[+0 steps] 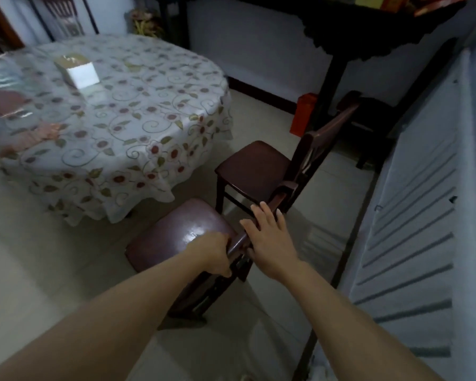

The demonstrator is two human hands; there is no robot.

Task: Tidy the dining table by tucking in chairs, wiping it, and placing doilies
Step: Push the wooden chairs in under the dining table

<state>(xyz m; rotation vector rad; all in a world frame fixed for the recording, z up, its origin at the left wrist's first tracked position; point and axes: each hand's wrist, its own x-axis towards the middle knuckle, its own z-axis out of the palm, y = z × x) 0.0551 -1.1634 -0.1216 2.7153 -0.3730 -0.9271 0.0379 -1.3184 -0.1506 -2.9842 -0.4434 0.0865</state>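
— How many of each, left to right?
— One round tabletop (116,125) upper left, one white box (79,72) on it. Two chairs: the near chair (176,237) lower centre, the far chair (254,171) right of centre.
— Which way do they face?
— Both seats point up-left at the tabletop; their back rails run lower left to upper right.
— Hands?
— Left hand (216,254), fingers curled round the near chair's back rail. Right hand (270,240) lies on it, fingers spread.
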